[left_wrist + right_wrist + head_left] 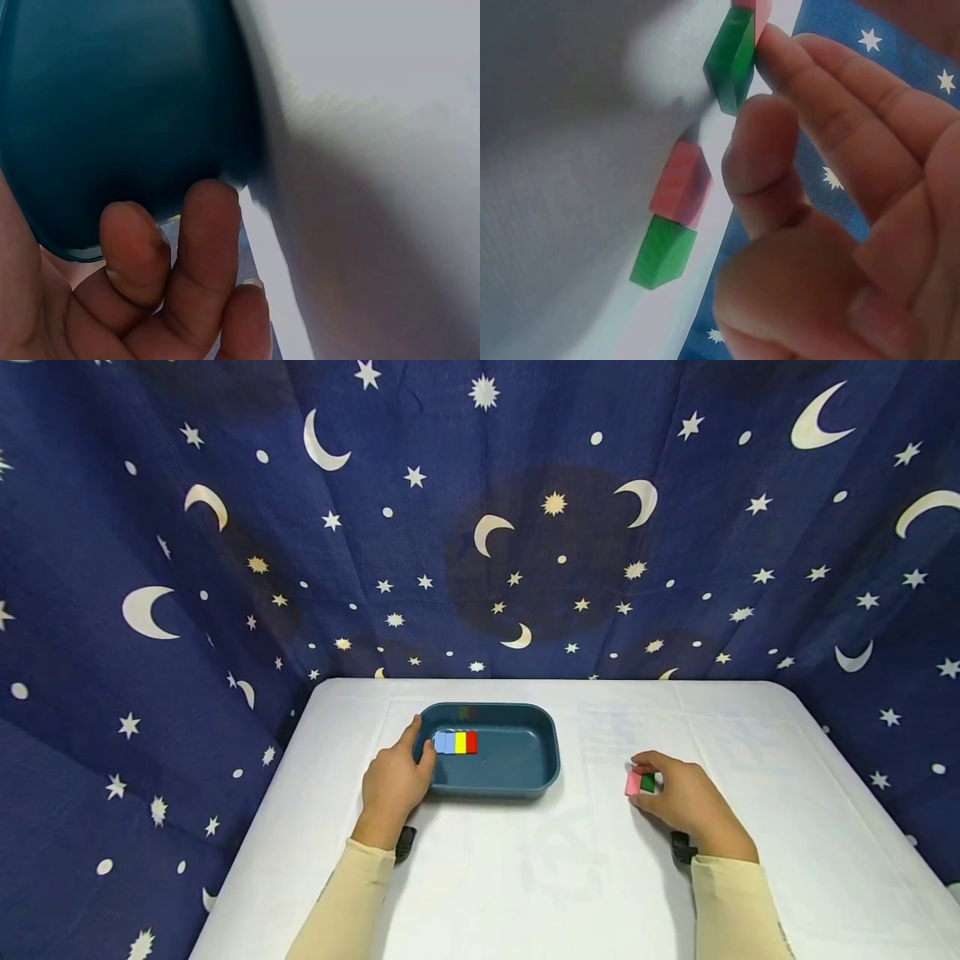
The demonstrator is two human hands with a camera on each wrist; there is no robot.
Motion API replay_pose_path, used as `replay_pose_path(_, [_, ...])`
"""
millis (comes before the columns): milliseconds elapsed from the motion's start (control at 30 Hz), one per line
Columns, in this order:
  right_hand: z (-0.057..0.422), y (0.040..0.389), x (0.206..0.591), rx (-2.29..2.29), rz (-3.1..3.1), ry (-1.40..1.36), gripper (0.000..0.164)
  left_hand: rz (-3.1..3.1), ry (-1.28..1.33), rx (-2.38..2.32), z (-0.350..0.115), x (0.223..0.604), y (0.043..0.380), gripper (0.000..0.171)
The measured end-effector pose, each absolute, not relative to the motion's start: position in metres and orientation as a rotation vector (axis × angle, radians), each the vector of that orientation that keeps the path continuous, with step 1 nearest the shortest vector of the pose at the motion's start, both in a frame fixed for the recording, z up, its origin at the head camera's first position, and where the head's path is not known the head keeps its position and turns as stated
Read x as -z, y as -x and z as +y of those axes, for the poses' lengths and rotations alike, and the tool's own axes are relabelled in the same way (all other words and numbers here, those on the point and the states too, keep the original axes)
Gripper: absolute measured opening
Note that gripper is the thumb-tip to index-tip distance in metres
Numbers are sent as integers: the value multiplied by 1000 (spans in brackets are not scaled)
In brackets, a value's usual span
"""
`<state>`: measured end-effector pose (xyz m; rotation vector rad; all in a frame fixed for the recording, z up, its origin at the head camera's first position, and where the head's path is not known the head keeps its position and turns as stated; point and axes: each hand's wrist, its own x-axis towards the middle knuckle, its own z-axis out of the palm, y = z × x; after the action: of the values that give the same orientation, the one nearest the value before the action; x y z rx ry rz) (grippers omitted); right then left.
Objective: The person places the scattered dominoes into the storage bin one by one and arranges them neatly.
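My left hand (392,781) grips the left end of a dark teal tray (487,792), with the thumb at the front left and the index finger along the outside. In the left wrist view, curled fingers (210,240) lie close by the tray wall (135,112). My right hand (686,797) curves its thumb and fingers around a pink block (633,784) and a green block (648,782). From the right wrist, a green block (733,60) shows at the fingertips, with pink just past it; a second pink block (681,184) and green block (662,253) sit end to end lower down.
Inside the tray, light blue blocks (445,742), a yellow block (461,742) and a red block (471,742) form a short row at the left. A white cloth covers the table (555,877). Behind and beside it hangs a blue curtain (420,543) with moons and stars.
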<state>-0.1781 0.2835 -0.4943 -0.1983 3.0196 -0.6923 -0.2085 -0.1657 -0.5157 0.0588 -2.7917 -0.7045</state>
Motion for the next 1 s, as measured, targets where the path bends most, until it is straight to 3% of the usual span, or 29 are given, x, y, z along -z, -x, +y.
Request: replay_pose_path(1000, [279,180,494,708,3006,156,60,-2806,-61,713,-166,516,209,57])
